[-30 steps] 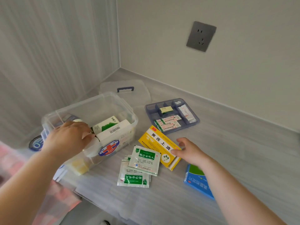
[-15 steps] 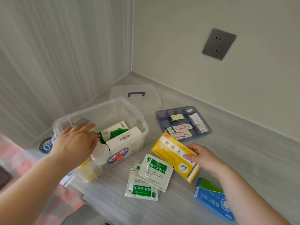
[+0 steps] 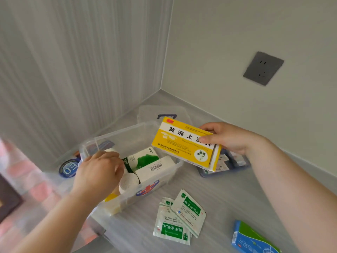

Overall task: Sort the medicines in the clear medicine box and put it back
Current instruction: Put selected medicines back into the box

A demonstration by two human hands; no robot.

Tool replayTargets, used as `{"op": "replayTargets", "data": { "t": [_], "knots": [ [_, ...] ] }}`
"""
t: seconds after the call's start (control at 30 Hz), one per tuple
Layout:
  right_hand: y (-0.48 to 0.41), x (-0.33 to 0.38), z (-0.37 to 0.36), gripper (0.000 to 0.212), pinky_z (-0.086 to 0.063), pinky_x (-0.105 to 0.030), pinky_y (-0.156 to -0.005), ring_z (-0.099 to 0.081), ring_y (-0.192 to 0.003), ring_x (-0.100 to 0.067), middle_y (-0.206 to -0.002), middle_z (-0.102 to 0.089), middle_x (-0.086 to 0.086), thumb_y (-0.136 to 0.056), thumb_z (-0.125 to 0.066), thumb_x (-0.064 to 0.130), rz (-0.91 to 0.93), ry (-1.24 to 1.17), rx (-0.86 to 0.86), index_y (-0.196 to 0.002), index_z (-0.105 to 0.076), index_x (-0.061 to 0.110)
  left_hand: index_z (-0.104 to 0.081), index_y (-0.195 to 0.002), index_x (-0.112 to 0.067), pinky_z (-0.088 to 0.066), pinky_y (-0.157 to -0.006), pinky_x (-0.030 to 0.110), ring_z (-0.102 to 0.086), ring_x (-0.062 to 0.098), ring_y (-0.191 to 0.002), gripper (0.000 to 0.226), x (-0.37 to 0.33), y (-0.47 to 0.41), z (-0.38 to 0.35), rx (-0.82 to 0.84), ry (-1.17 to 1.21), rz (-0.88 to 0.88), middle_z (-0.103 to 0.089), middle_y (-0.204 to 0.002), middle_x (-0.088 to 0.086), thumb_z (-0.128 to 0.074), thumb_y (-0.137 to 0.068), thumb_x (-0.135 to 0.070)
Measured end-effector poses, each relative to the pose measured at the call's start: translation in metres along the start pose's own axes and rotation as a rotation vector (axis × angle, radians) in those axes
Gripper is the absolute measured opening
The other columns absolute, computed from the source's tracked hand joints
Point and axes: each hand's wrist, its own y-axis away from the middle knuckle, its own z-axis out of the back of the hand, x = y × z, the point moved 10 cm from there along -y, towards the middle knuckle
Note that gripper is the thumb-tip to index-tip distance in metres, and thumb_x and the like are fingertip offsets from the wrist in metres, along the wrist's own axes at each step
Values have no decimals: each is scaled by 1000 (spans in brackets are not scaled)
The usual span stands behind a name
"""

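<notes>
The clear medicine box (image 3: 127, 133) stands on the grey counter, holding a green-and-white carton (image 3: 144, 158), a white carton with a barcode (image 3: 156, 169) and a white bandage roll (image 3: 128, 182). My left hand (image 3: 98, 172) reaches into the box, fingers bent beside the roll; I cannot tell whether it grips anything. My right hand (image 3: 228, 136) holds a yellow medicine carton (image 3: 184, 143) in the air above the box's right rim. Several green-and-white sachets (image 3: 179, 218) lie on the counter in front of the box.
The box's clear lid (image 3: 151, 111) with a blue handle lies behind it in the corner. A blue divider tray (image 3: 228, 162) with small packets sits under the yellow carton. A blue-and-green carton (image 3: 253, 238) lies at the lower right. Walls close off the back and left.
My right hand has picked the yellow carton up off the counter and carried it up and left over the box. My left hand stays inside the box by the roll.
</notes>
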Motion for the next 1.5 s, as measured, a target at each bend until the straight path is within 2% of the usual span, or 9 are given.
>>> {"op": "replayTargets", "data": {
  "t": [0.07,0.17,0.3,0.6,0.83,1.13,1.33,1.4,1.5],
  "knots": [
    [-25,27,-17,27,-52,-11,-56,-63,-63,0,-97,-62,-1,-82,-59,6,43,131,29,-108,-55,14,-73,-87,-18,-47,-82,36,-62,27,-101,19,2,0,0,20,3,26,-70,-108,0,-54,-84,-20],
    [-63,59,-48,36,-46,-23,-70,-57,-87,-14,-112,-59,-9,-80,-64,11,91,438,72,-113,-53,12,-74,-69,-11,-53,-70,42,-68,33,-79,6,3,2,3,-7,32,8,-76,-85,8,-69,-72,-10],
    [-99,69,-93,35,-41,-24,-70,-53,-88,-15,-109,-61,-9,-78,-66,14,93,746,209,-112,-57,13,-73,-56,-12,-56,-58,39,-69,30,-64,9,4,0,5,-26,28,-12,-76,-72,6,-80,-58,-7],
    [-126,53,-145,35,-45,-28,-79,-55,-90,-16,-117,-63,-9,-80,-62,10,111,809,332,-114,-59,14,-69,-50,-21,-54,-49,32,-68,20,-61,34,5,-4,4,-24,22,-43,-75,-69,-6,-41,-67,-30],
    [-131,34,-159,31,-44,-31,-79,-58,-103,-30,-112,-64,-12,-81,-55,5,245,1169,212,-109,-61,15,-71,-52,-22,-54,-48,32,-69,19,-60,12,5,-5,5,-67,0,-50,-76,-70,-5,-60,-56,-24],
    [-81,66,-128,36,-40,-31,-93,-49,-115,-23,-127,-56,-8,-87,-48,12,468,830,-29,-123,-50,14,-74,-60,-16,-54,-63,38,-70,27,-72,16,4,-3,-3,0,2,-45,-77,-81,3,-59,-65,-20],
    [19,19,-38,14,-41,-1,-63,-51,-66,-3,-82,-60,-2,-82,-56,0,447,356,-627,-93,-62,4,-71,-91,-22,-39,-85,32,-56,22,-107,23,13,-6,-14,2,35,20,-66,-115,-5,-49,-86,-26],
    [22,-34,-47,16,-41,-6,-62,-56,-77,-12,-93,-65,-6,-84,-56,7,210,422,-511,-99,-61,6,-70,-95,-23,-38,-85,32,-54,22,-110,22,14,-6,-16,9,36,25,-64,-118,-6,-50,-86,-26],
    [22,-110,-85,41,-41,-22,-90,-51,-112,-15,-125,-54,-3,-83,-60,18,-106,413,-182,-123,-48,14,-67,-102,-28,-38,-88,32,-50,21,-115,24,14,-6,-17,30,17,18,-60,-125,-8,-48,-87,-29]
  ]
}}
